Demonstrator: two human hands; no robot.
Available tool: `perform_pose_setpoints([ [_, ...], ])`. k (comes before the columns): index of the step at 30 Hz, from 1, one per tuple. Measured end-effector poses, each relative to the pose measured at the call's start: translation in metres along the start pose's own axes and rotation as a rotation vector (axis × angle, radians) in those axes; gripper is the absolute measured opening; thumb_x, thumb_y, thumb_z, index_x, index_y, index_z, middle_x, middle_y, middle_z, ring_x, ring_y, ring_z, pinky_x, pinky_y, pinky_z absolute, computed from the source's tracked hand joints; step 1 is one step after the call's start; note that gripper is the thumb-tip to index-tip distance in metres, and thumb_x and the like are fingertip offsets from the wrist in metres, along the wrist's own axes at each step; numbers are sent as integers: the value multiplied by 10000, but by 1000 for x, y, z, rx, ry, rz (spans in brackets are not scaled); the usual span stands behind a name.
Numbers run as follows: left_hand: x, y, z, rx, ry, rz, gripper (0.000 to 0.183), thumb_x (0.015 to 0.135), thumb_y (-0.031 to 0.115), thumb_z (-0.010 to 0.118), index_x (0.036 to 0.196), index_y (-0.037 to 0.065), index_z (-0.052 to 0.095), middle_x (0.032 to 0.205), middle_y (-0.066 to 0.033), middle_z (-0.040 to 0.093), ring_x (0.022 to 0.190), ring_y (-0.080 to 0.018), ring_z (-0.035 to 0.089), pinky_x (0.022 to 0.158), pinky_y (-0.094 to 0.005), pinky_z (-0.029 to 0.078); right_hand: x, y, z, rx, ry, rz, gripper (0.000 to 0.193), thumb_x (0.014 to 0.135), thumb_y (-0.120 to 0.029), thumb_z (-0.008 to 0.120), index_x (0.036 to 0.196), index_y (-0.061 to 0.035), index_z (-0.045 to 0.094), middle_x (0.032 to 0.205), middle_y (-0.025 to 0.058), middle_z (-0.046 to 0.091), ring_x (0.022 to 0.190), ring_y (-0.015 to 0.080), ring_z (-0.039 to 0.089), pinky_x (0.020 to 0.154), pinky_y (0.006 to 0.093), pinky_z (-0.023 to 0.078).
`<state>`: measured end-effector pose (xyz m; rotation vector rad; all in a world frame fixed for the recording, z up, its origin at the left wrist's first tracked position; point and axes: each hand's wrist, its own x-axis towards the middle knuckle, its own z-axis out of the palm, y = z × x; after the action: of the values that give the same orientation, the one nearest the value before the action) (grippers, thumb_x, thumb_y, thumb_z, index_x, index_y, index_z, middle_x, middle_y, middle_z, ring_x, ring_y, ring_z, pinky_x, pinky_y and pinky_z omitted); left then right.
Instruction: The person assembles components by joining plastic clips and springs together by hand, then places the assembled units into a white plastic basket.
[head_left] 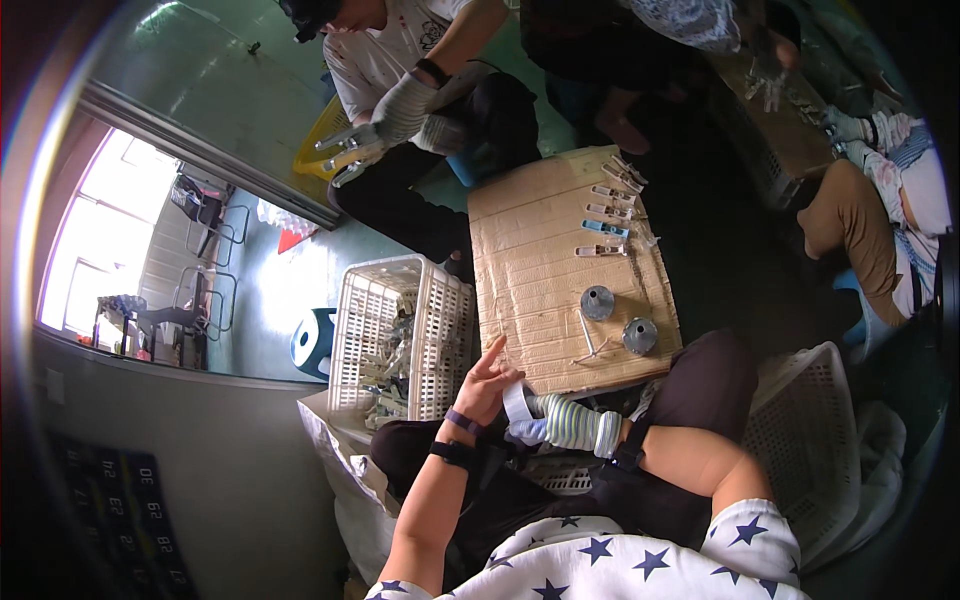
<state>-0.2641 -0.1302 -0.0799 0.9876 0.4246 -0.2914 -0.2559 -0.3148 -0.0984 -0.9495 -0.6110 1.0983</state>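
My left hand (482,392) is bare, with its fingers stretched and apart, near the front left corner of a cardboard-topped surface (540,300). Its fingertips are close to a white band, apparently a roll of tape (517,402); whether they touch it I cannot tell. My right hand (570,425), in a striped knitted glove, has its fingers closed on that white roll. On the cardboard, two round grey metal pieces (597,302) stand beside a thin pale forked stick (589,346). Several clips (603,229), mostly pale and one blue, lie in a column farther back.
A white lattice basket (345,330) with many pale clips stands left of the cardboard. Another white basket (805,450) is at my right. Across from me sits a person with gloved hands (395,120); other people work at the far right. A blue stool (314,343) stands left.
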Motion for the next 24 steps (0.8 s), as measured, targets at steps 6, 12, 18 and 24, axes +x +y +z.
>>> perform_pose_setpoints([
  [6, 13, 10, 7, 150, 144, 24, 808, 785, -109, 561, 1421, 83, 99, 878, -140, 627, 805, -207, 636, 695, -312, 534, -2, -19, 9, 316, 147, 141, 312, 900, -157, 498, 1162, 11, 473, 1091, 148, 547, 1009, 177, 537, 902, 240, 424],
  [12, 67, 46, -18, 368, 305, -82, 887, 733, -19, 665, 1383, -47, 63, 933, -185, 629, 837, -233, 633, 692, -304, 478, -14, -16, 34, -205, 257, -36, 328, 820, -291, 636, 993, -14, 606, 919, 67, 648, 909, 169, 605, 819, 292, 478],
  [18, 151, 127, -33, 459, 409, 48, 1020, 716, 15, 705, 1386, 29, -64, 927, -137, 638, 819, -202, 623, 702, -358, 442, -44, -30, 74, 842, -97, 124, 331, 827, -52, 621, 1143, -19, 529, 1029, 54, 615, 1002, 121, 558, 862, 237, 465],
  [24, 195, 153, -7, 560, 509, -122, 1285, 629, 177, 818, 1362, 147, -236, 1222, -152, 465, 1203, -263, 399, 962, -568, 257, -29, -53, 46, 374, 7, -181, 420, 857, -85, 592, 1244, -34, 436, 1094, 57, 591, 1020, 118, 544, 866, 237, 445],
])
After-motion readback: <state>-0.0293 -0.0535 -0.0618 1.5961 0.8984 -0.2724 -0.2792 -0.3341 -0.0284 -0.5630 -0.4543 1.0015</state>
